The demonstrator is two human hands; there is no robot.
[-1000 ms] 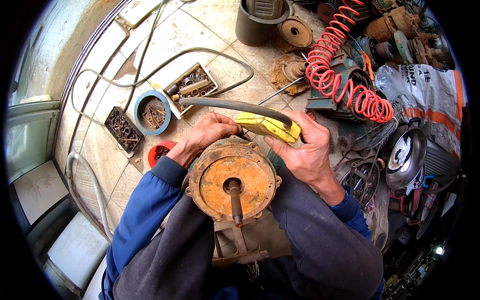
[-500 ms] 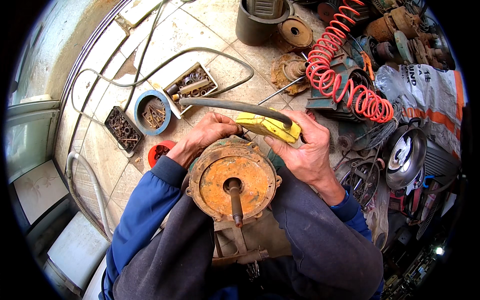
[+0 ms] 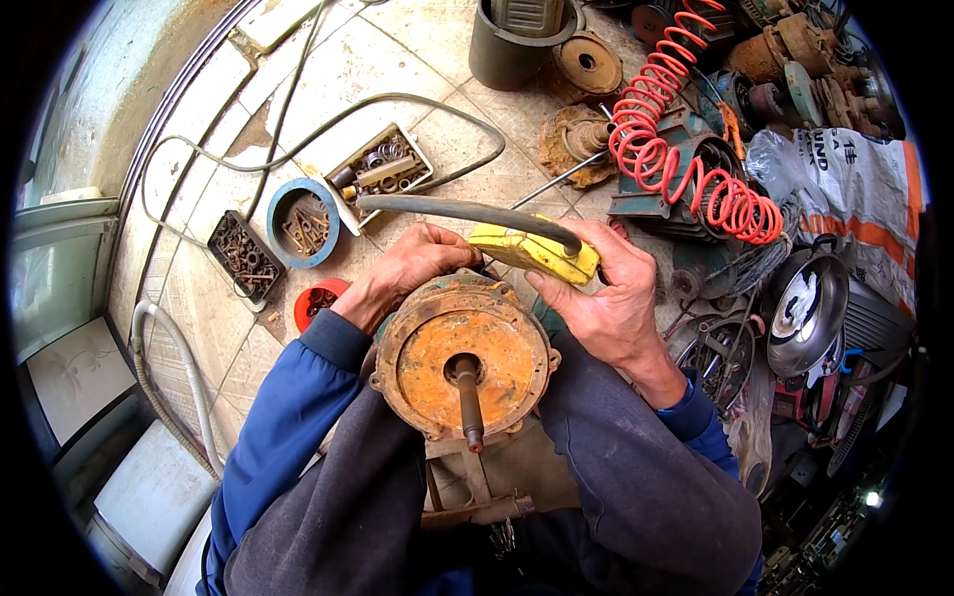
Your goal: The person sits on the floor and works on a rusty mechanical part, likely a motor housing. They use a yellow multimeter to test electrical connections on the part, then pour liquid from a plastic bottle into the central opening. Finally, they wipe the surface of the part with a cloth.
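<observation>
Upright between my knees stands a motor (image 3: 427,382) with a worn, rusty orange flange face and a steel shaft sticking out toward me. My right hand (image 3: 611,303) grips a chipped yellow cable box (image 3: 512,243) just beyond the motor's far rim, thumb on its near side and fingers behind. A thick black cable (image 3: 447,206) runs out of that box, arching to the left. My left hand (image 3: 407,268) is pinched closed at the motor's far-left edge, beside the box. What its fingertips hold is hidden, though something small and dark shows by them.
Left of the motor lie a red dish (image 3: 316,301), a blue ring-shaped tray of bolts (image 3: 303,223), a black tray of small hardware (image 3: 244,260) and a white box of parts (image 3: 386,169). A red coiled hose (image 3: 661,129) and a metal bowl (image 3: 807,308) are on the right.
</observation>
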